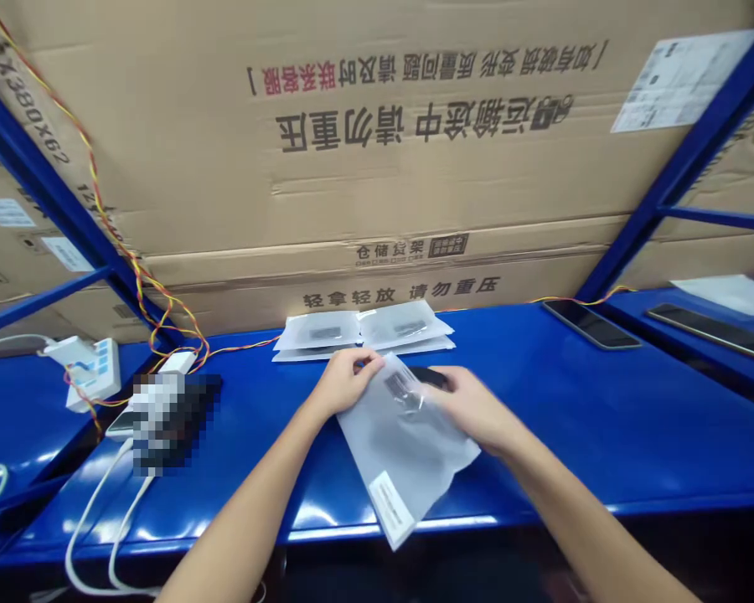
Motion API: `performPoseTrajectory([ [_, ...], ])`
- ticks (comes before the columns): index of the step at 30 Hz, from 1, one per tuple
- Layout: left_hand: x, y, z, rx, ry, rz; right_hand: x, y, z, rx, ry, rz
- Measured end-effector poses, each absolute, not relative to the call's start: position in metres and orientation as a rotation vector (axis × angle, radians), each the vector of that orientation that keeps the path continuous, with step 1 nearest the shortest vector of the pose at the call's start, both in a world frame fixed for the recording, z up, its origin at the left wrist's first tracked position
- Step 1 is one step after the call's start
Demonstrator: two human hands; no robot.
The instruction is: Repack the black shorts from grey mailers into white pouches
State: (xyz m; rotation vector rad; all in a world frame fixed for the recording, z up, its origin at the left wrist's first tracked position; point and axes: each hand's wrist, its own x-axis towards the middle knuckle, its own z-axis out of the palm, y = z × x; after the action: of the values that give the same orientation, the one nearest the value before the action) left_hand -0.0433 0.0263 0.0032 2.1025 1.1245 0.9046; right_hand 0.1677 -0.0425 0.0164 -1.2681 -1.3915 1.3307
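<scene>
A frosted translucent bag (402,444) is tilted over the front of the blue shelf, with a white label at its lower end and dark print near its top. My left hand (348,381) pinches its upper left corner. On the right side, my right hand (477,406) has its fingers round a black item (431,377) at the bag's upper edge, partly hidden behind the bag. Behind my hands lie two small stacks of similar bags, a left stack (317,331) and a right stack (405,325), side by side against the cardboard.
Large cardboard (377,193) stands behind the blue shelf (578,419). A dark phone (591,323) lies at the back right, another (716,331) farther right. At left are a white power strip (94,377), twisted wires, white cables and a pixelated patch.
</scene>
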Motion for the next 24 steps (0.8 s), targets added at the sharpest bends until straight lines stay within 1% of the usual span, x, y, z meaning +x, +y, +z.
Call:
performPoseTrajectory([
  [4, -0.053, 0.032, 0.008, 2.150, 1.159, 0.861, 0.203, -0.055, 0.010, -1.280, -0.840, 1.177],
  [7, -0.064, 0.034, 0.014, 2.219, 1.186, 0.775, 0.220, -0.062, -0.003, -1.223, -0.630, 1.168],
  [11, -0.075, 0.037, 0.023, 2.323, 1.241, 0.622, 0.222, -0.072, -0.011, -1.185, -0.572, 1.271],
  [15, -0.083, 0.039, 0.025, 2.395, 1.341, 0.484, 0.210, -0.082, -0.001, -1.117, -0.603, 1.320],
  [19, -0.090, 0.042, 0.023, 2.429, 1.446, 0.355, 0.198, -0.085, 0.001, -1.186, -0.763, 1.267],
  [21, -0.092, 0.044, 0.023, 2.439, 1.498, 0.290, 0.196, -0.086, -0.009, -1.424, -1.025, 1.103],
  [22, -0.093, 0.045, 0.022, 2.441, 1.524, 0.261, 0.195, -0.087, -0.015, -1.588, -1.177, 0.942],
  [24, -0.093, 0.045, 0.022, 2.445, 1.573, 0.214, 0.195, -0.090, -0.026, -1.874, -1.412, 0.504],
])
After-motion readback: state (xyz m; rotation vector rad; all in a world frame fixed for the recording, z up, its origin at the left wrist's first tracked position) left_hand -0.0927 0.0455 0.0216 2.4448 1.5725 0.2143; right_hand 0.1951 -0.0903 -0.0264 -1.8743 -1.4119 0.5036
